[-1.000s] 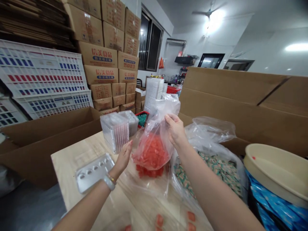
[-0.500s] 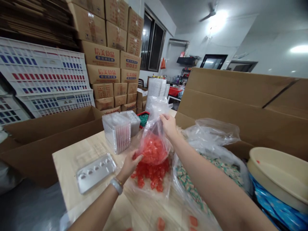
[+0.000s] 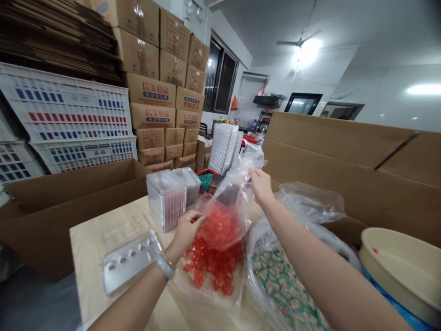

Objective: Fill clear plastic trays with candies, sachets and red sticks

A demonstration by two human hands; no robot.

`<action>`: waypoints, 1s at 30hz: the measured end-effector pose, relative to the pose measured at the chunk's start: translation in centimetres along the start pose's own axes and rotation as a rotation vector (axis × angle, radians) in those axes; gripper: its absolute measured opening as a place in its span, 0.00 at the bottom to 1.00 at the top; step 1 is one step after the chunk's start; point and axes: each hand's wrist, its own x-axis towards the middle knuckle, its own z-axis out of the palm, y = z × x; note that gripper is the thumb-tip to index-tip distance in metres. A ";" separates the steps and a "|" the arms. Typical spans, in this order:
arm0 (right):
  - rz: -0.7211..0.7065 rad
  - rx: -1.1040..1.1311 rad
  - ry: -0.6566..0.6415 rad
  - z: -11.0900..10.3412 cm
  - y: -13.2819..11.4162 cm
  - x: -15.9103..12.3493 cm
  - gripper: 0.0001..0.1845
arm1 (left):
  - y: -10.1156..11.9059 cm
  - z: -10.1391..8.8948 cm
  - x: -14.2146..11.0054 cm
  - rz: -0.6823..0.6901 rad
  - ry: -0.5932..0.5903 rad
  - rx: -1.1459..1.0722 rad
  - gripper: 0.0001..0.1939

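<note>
The right hand (image 3: 261, 186) lifts a clear plastic bag (image 3: 237, 202) by its gathered top, right fingers (image 3: 255, 174) pinched narrow on the film, so the red translucent pieces (image 3: 220, 227) inside hang in a rounded mass at the bottom. The left hand (image 3: 188, 232) steadies that bulge from the side, left fingers (image 3: 198, 219) slightly curved against the plastic. More red pieces (image 3: 210, 266) lie heaped on the wooden counter (image 3: 93, 257) just below, between a clear plastic tray (image 3: 131, 262) and a bag of green-and-white sachets (image 3: 279, 285).
</note>
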 end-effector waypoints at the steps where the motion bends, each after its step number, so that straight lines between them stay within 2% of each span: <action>1: 0.006 0.009 0.014 -0.2 0.0 0.2 0.14 | 0.3 -0.1 0.2 0.033 0.013 0.007 0.10; 4: 0.046 0.017 0.077 -0.5 0.2 0.7 0.15 | 0.6 -0.6 0.6 0.116 -0.019 0.031 0.10; 7: 0.052 0.009 0.079 -0.8 0.5 0.8 0.15 | -0.6 -1.0 0.7 0.063 -0.174 0.052 0.09; 9: 0.047 0.015 0.071 -0.8 0.6 0.7 0.16 | -1.9 -1.1 0.6 0.028 -0.234 0.061 0.09; 12: 0.077 0.010 0.054 -1.0 0.4 0.6 0.17 | -3.1 -1.5 0.5 0.041 -0.159 0.123 0.08; 15: 0.031 0.042 0.082 -1.4 -0.2 0.7 0.17 | -2.6 -2.1 0.3 0.158 -0.027 0.200 0.11; 17: -0.032 0.003 0.093 -1.7 -0.7 0.8 0.19 | -1.8 -2.6 0.1 0.221 -0.005 0.248 0.12; 19: -0.065 -0.111 0.039 -2.0 -1.0 1.0 0.20 | -1.3 -2.9 -0.1 0.224 -0.024 0.304 0.13; 21: -0.090 -0.180 -0.001 -2.1 -1.4 1.3 0.20 | -1.1 -3.0 -0.4 0.218 0.010 0.352 0.14; 24: -0.121 -0.131 -0.002 -2.0 -2.2 1.6 0.21 | -1.1 -2.8 -1.0 0.249 0.104 0.353 0.14; 27: -0.068 -0.141 -0.083 -1.8 -3.0 1.2 0.22 | -1.2 -2.8 -1.5 0.236 0.093 0.312 0.14; 30: -0.105 -0.065 -0.116 -1.8 -3.4 0.4 0.21 | -1.4 -3.0 -1.7 0.194 0.141 0.236 0.11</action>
